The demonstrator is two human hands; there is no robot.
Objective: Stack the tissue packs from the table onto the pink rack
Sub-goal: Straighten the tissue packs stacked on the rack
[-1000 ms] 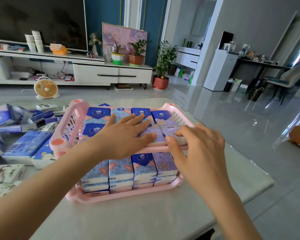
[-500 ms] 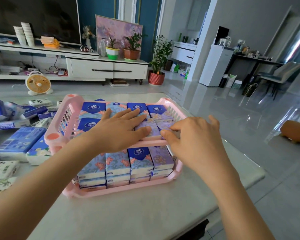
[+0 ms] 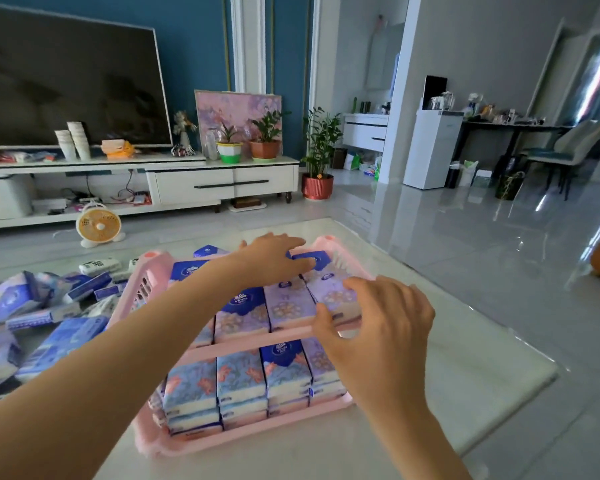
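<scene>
The pink rack (image 3: 243, 434) stands on the white table with two tiers. Its lower tier holds several stacked tissue packs (image 3: 239, 379) with flower prints. The upper tier carries a row of purple and blue packs (image 3: 243, 311). My left hand (image 3: 274, 258) reaches to the far row of the upper tier and lies flat on the packs there. My right hand (image 3: 374, 327) is at the front right corner of the upper tier, with curled fingers and thumb pinching the rightmost pack (image 3: 333, 296).
Loose tissue packs (image 3: 42, 320) lie piled on the table left of the rack. The white table (image 3: 447, 368) ends close on the right and near side. Beyond are a small fan (image 3: 98, 225) on the floor, a TV stand and potted plants.
My left hand has slid from the front packs of the upper tier to the far row. My right hand stays at the front right pack. The view has tilted up.
</scene>
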